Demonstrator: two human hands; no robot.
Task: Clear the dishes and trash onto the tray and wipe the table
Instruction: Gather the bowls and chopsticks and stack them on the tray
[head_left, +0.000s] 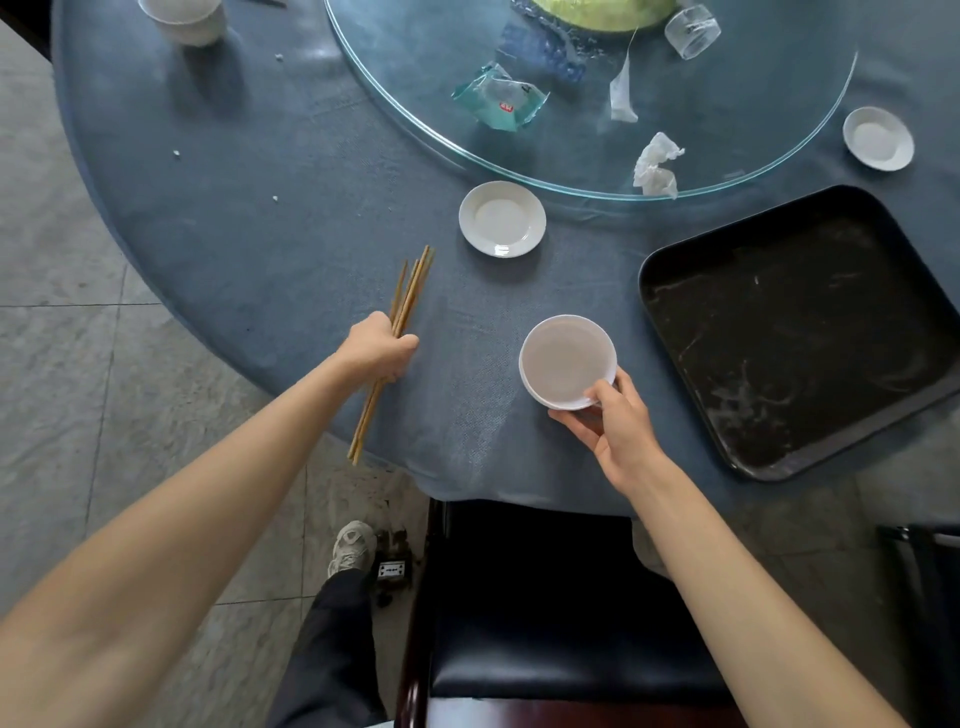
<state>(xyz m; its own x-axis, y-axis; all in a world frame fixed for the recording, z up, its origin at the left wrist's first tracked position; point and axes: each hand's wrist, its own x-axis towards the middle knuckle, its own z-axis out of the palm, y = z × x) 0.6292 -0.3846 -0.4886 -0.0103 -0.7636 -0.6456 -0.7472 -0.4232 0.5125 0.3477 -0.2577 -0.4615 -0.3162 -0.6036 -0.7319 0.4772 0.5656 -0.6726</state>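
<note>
Both bare forearms reach over the blue table (249, 171), the left hand (382, 351) fisted round a bundle of wooden chopsticks (410, 296), the right hand (615, 415) pinching a white bowl (563, 358) beside the black tray (810, 332).

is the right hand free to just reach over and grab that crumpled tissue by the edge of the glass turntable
Probably not yet. The right hand already grips a white bowl, so it is occupied. The path to the crumpled tissue looks open; emptying the bowl onto the black tray first would free it.
</note>
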